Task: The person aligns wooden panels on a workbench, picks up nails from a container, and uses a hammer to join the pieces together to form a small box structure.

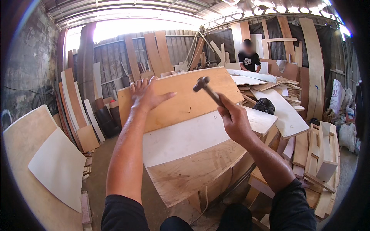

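A hammer [208, 91] is gripped by its handle in my right hand [236, 120], its metal head raised above a wooden panel. The panel [169, 115] is light brown and stands tilted on a workbench, its face toward me. One nail [189, 109] sticks out of that face, below and left of the hammer head. My left hand [145, 94] rests against the panel's upper left part, fingers spread over the top edge and thumb stretched out to the right. Below the panel, the bench top shows a white sheet [185, 136] and bare wood [200, 169].
Scrap boards [283, 111] pile up at the right, with a black plastic bag [264, 106] on them. A person [249, 57] in a dark shirt stands behind the pile. Wooden frames [325, 150] lie at the lower right. Large sheets [58, 165] lean at the left.
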Demonstrator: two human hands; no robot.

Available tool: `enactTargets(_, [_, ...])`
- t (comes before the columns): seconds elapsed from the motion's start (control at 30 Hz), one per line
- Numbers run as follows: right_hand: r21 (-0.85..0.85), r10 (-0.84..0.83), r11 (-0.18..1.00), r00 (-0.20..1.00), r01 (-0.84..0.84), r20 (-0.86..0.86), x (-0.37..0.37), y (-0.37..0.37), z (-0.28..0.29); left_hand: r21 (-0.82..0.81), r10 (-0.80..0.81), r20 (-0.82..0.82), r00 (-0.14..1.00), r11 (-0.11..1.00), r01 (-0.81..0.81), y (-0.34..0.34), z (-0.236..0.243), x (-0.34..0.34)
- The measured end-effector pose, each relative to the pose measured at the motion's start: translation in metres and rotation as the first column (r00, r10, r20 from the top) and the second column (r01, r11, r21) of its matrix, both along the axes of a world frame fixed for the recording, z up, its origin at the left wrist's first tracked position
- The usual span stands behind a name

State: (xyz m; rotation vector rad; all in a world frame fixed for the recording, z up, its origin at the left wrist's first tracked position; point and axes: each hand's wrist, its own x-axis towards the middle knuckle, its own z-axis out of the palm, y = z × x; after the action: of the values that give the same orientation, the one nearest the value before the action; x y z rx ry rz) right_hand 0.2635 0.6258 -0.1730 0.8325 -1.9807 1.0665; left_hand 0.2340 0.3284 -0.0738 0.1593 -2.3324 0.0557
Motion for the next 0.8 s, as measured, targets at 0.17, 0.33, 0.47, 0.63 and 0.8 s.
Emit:
enactTargets(0.17, [0.189, -0.067, 0.980, 0.998, 0.065, 0.002, 0.002, -0.001, 0.000, 0.019, 0.001, 0.003, 1.000, 1.000, -0.001, -0.003, -0.001, 0.001])
enactTargets(0.33, [-0.079, 0.003, 0.997, 0.990, -0.014, -0.139, -0.007, -0.003, -0.014, -0.003, -0.024, -0.036, 0.999, 1.000, 0.023, 0.000, -0.003, -0.003])
enactTargets(0.47, [0.198, -0.099, 0.975, 0.995, 0.098, -0.005, 0.002, -0.001, -0.001, -0.009, -0.024, -0.049, 0.998, 1.000, 0.024, -0.005, -0.005, -0.005])
enactTargets(0.63, [0.081, -0.070, 0.994, 0.996, 0.074, -0.046, 0.005, -0.005, 0.003, -0.013, -0.026, -0.050, 0.998, 1.000, 0.025, -0.007, -0.004, -0.002])
enactTargets(0.8, [0.023, -0.021, 0.999, 0.998, 0.022, -0.064, 0.009, -0.004, 0.016, -0.018, -0.025, -0.063, 0.998, 1.000, 0.024, -0.005, -0.004, -0.004])
